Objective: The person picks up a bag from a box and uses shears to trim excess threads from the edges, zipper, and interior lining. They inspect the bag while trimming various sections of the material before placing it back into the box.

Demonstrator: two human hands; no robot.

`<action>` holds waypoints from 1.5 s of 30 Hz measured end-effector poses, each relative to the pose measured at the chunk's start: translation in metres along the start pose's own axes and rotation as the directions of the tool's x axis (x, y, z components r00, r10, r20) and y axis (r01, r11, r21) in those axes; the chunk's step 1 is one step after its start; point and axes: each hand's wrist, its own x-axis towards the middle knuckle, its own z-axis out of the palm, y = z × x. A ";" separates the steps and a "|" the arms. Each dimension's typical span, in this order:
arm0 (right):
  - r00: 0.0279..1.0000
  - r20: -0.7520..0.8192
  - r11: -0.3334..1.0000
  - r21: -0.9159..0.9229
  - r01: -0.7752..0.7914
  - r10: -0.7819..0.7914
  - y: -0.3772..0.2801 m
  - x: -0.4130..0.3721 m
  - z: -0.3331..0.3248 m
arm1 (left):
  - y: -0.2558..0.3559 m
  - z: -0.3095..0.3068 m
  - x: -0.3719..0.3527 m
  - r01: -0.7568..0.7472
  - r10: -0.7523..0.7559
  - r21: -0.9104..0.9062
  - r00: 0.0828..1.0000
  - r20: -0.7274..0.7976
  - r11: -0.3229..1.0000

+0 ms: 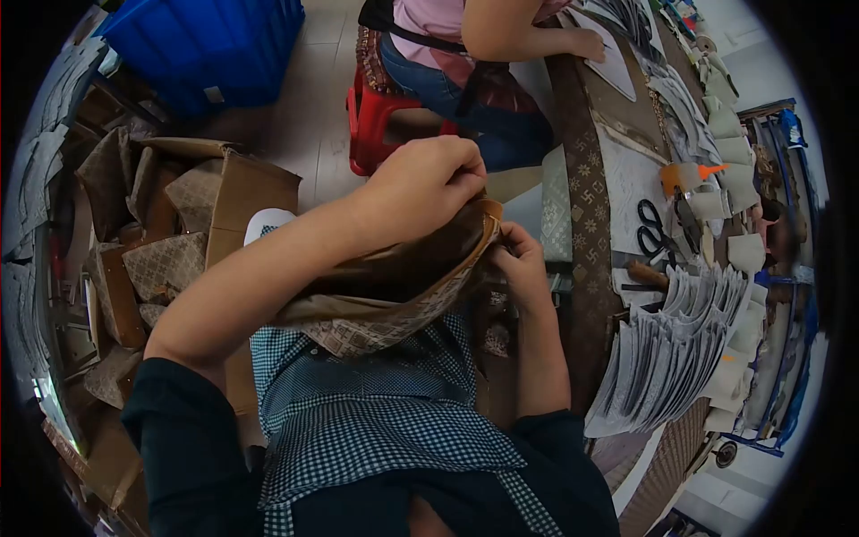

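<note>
Bag panel [376, 318] is pinched at its tan trim [488, 234] by left hand [429, 183] and right hand [521, 264]; pinches set close together should hold that edge taut.

Single head-worn view, facing steeply down (fisheye, dark rim), close above left hand [420, 183], right hand [522, 264].

Our left hand [428, 183] curls closed, forearm raised across the chest; our right hand [521, 261] pinches just below, fingers bent.
</note>
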 end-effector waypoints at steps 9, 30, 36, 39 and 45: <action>0.998 -0.057 0.997 0.074 -0.012 0.016 0.024 -0.017 -0.012 | -0.005 0.022 -0.016 -0.121 0.130 -0.161 0.991 0.042 0.979; 0.995 -0.094 0.991 0.129 0.029 -0.017 0.029 -0.032 -0.015 | 0.000 0.040 -0.021 0.097 -0.124 -0.173 0.981 -0.150 0.980; 0.973 -0.226 0.996 -0.090 0.029 -0.048 0.000 -0.040 -0.014 | 0.003 0.048 -0.022 0.163 -0.177 -0.089 0.966 -0.190 0.983; 0.950 -0.304 0.966 -0.259 -0.012 -0.070 -0.033 -0.048 -0.026 | 0.003 0.046 -0.024 0.168 -0.182 -0.088 0.964 -0.195 0.982; 0.955 -0.148 0.872 -0.463 0.161 -0.255 -0.112 -0.032 -0.011 | 0.007 0.050 -0.026 0.129 -0.160 -0.168 0.970 -0.182 0.977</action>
